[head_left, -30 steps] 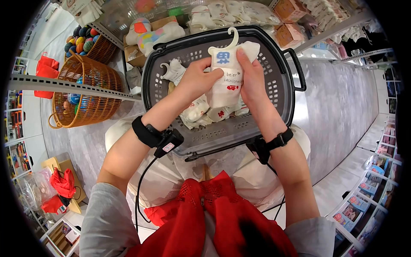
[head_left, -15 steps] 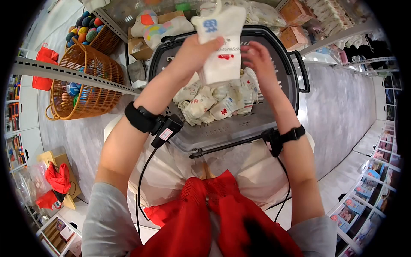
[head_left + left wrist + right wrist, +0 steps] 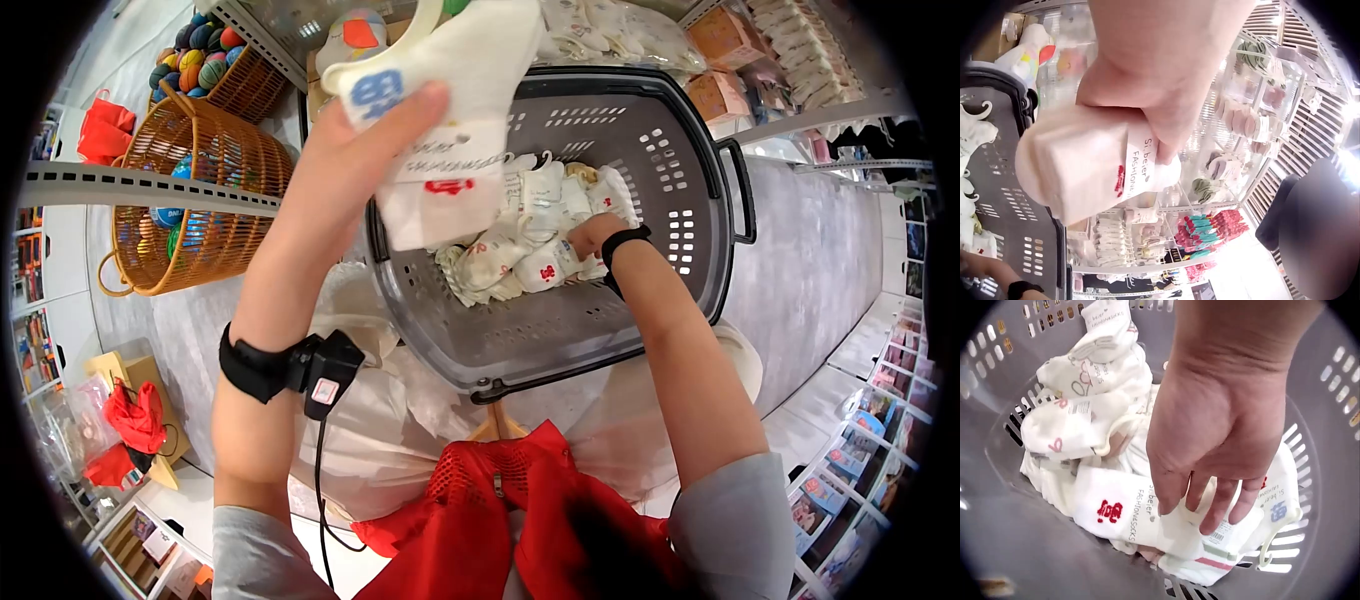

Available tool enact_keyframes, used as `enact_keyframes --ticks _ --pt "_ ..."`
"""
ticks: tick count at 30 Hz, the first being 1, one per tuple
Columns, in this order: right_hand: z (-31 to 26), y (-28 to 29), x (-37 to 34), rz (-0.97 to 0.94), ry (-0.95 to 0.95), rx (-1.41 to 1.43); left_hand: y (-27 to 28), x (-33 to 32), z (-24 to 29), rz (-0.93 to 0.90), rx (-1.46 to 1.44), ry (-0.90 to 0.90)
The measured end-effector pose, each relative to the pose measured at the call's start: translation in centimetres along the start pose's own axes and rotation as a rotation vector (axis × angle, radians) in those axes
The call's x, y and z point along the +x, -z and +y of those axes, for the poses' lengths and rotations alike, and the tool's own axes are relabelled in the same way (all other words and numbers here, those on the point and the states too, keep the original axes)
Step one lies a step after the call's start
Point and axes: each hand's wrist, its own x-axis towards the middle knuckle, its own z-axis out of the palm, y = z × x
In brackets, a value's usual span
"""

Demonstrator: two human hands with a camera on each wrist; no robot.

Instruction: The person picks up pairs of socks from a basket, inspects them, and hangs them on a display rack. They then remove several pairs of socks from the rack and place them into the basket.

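My left hand grips a white sock pack with a paper band, a blue mark and a hook, held up over the basket's left side. In the left wrist view the banded pack hangs from that hand. My right hand reaches down into the grey basket. Seen from the right wrist, this hand has its fingers spread and pointing down at the piled sock packs; whether the fingertips touch them I cannot tell.
Wicker baskets with small balls stand at the left, behind a metal rail. Bagged white packs and pink boxes sit on the shelf ahead. Grey floor lies to the right. The basket's black handle sticks out sideways.
The left hand has carried the sock pack left and closer to the camera. My right hand has let go of that pack and moved down among the packs in the basket.
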Motion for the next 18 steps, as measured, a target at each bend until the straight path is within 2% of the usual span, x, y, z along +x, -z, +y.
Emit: enact_keyframes --ticks 3,6,9,12,13,14,16,18 --pt "-0.1 0.0 -1.1 -0.048 -0.046 0.008 0.8 -0.2 -0.2 0.062 -0.062 -0.017" --pt "-0.2 0.0 -3.0 -0.093 0.042 -0.161 1.0 -0.3 -0.1 0.105 -0.146 -0.014" --pt "-0.3 0.1 -4.7 -0.047 0.080 -0.118 1.6 0.1 -0.2 0.048 -0.037 -0.053" --pt "0.0 0.7 -3.8 -0.073 0.116 -0.089 0.4 0.4 -0.8 0.141 0.007 -0.191" --pt "0.2 0.7 -4.0 0.083 0.184 0.123 0.1 0.4 -1.0 0.163 0.003 -0.180" --pt "0.1 1.7 -3.8 0.118 0.306 -0.022 0.0 0.4 -1.3 0.184 -0.001 -0.171" --pt "-0.1 3.5 -7.4 0.477 0.405 -0.076 -0.1 0.3 -1.5 0.179 -0.022 -0.128" --pt "-0.1 4.6 -12.3 0.680 0.337 0.144 0.1 0.2 -1.7 0.129 -0.062 -0.053"
